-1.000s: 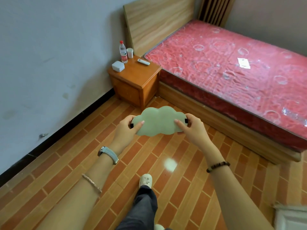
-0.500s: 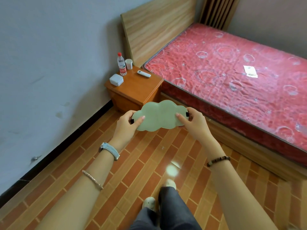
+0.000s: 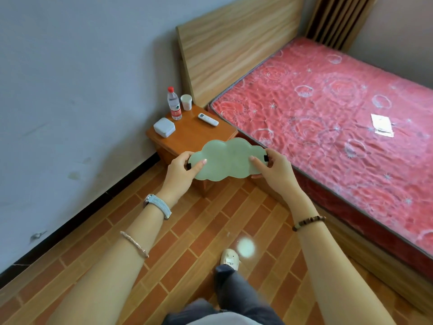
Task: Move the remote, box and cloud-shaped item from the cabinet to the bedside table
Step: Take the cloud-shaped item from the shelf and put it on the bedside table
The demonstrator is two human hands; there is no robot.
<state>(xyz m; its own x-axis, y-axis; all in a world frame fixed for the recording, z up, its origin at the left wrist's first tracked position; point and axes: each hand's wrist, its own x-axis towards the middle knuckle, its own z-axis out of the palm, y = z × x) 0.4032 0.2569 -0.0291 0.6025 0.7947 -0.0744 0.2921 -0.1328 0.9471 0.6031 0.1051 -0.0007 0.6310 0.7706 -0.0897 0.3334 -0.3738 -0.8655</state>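
I hold a pale green cloud-shaped item (image 3: 226, 161) flat in front of me. My left hand (image 3: 181, 171) grips its left end and my right hand (image 3: 273, 171) grips its right end. It hovers at the near edge of the wooden bedside table (image 3: 194, 137), covering the table's front corner. On the table lie a white box (image 3: 164, 127) at the left and a white remote (image 3: 208, 119) towards the back right.
A water bottle (image 3: 174, 104) and a white paper cup (image 3: 186, 102) stand at the table's back. A bed with a red mattress (image 3: 328, 118) fills the right side, its wooden headboard (image 3: 234, 48) behind the table. A grey wall runs along the left; my foot (image 3: 230, 259) is on the brick-patterned floor.
I have walked closer to the bedside table. The cloud-shaped item, held in both hands throughout, now overlaps the table's front edge.
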